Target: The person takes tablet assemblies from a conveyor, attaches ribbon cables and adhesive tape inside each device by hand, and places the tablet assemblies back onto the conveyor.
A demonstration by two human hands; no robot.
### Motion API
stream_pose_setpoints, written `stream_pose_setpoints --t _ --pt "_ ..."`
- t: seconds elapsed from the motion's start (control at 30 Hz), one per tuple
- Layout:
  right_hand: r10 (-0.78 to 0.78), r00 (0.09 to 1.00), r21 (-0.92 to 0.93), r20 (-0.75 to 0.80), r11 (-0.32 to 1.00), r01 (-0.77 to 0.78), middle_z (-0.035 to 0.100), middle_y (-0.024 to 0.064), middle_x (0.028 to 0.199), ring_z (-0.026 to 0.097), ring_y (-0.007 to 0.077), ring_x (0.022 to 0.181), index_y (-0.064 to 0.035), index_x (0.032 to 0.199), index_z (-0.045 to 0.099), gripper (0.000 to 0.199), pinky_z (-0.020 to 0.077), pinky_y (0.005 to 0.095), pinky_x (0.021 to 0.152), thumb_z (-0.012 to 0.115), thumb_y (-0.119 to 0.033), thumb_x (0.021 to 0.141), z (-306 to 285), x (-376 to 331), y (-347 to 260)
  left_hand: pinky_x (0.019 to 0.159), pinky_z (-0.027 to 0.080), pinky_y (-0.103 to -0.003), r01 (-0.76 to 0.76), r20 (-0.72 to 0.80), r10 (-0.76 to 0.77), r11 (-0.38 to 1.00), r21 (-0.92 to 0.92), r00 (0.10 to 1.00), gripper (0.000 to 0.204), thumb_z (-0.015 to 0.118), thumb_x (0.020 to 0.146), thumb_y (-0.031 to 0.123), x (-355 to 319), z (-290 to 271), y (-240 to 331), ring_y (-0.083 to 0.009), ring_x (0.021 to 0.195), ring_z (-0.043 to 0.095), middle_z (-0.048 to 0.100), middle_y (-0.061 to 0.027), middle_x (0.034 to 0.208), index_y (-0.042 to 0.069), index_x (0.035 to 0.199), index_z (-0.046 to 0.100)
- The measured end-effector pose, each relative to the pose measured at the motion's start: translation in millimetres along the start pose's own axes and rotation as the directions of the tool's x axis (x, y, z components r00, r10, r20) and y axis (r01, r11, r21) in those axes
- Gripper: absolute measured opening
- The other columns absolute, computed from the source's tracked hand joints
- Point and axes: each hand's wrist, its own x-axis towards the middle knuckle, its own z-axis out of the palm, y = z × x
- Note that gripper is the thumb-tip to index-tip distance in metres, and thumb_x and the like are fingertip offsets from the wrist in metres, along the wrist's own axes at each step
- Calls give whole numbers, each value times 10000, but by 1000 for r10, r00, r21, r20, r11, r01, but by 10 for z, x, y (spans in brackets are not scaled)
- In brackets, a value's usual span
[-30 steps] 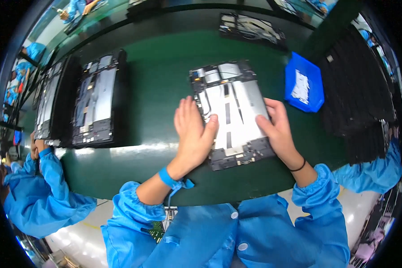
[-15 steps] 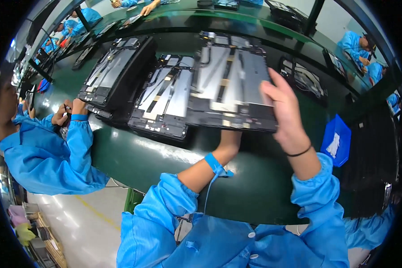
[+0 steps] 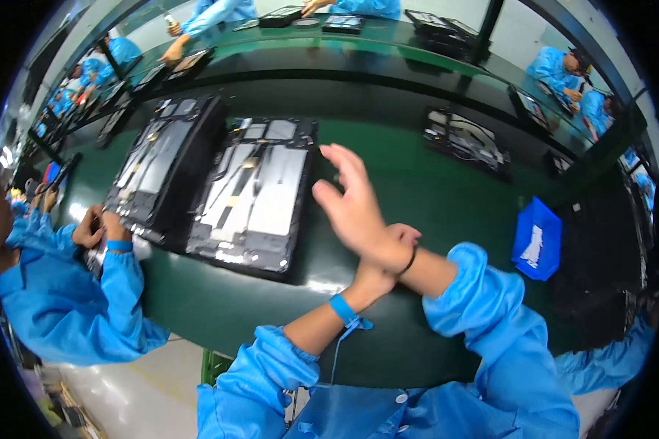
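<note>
Here the right hand [image 3: 351, 208] is raised over the green belt [image 3: 417, 183] with its fingers spread and loose, grasping nothing; it hangs just to the right of the nearer open panel assembly [image 3: 252, 194], close to its right edge but not clearly touching it. The left hand [image 3: 392, 249] crosses beneath the right wrist — its fingers are curled in a loose fist against that wrist, and whether anything lies inside them I cannot tell; a blue strap [image 3: 344, 309] circles the left wrist.

The nearer panel assembly lies flat on the belt, its pale inner plates and cables facing up; a second assembly [image 3: 161, 164] lies just beside it on the left, the two edges touching or nearly so. A third, smaller assembly [image 3: 467, 143] sits well apart, farther up the belt; a blue tray [image 3: 538, 238] rests to the right. At the left — a co-worker's hands [image 3: 99, 228] rest at the second assembly's near corner.
</note>
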Motion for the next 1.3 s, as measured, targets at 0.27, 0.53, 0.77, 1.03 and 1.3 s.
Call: stream_pose_setpoints --t 0.27,0.53,0.77,1.03,1.3 --pt "140 986 -778 -89 609 -157 640 150 1172 595 324 1094 -33 1147 645 334 457 377 935 516 -220 902 -3072 1751 1395 663 507 -257 11 19 -11 1000 0 1000 210 526 957 150 95 -55 361 -115 724 613 656 -75 821 -23 951 645" --pt "623 774 -840 116 477 -258 652 130 1100 588 237 1008 -2 1200 604 460 436 334 898 591 -327 874 -3526 1706 1747 602 470 -240 64 24 -66 995 71 998 181 569 935 147 99 -79 364 -89 665 578 641 -49 776 -7 912 663" --pt "681 715 -774 158 535 -338 620 104 1088 567 194 974 9 1159 593 626 440 308 854 768 -428 747 -3347 1839 1142 610 467 -225 145 47 -143 989 -24 989 220 551 954 177 140 -65 342 -79 667 566 647 -45 802 -14 936 659" --pt "361 906 -397 223 882 -254 630 86 991 584 125 877 -2 1297 478 540 482 267 775 694 -231 859 -3061 1058 -62 847 482 -273 7 97 -8 1000 12 995 438 604 930 156 61 -116 301 -119 914 579 611 -87 1111 16 1314 445" --pt "501 863 306 -64 833 -461 583 146 1214 570 170 1097 25 1414 332 523 460 299 933 529 -115 950 -2357 -947 -84 1153 139 -349 100 132 -83 986 -130 988 694 420 997 239 -586 229 672 -308 1442 143 153 -237 1543 -71 1479 28"
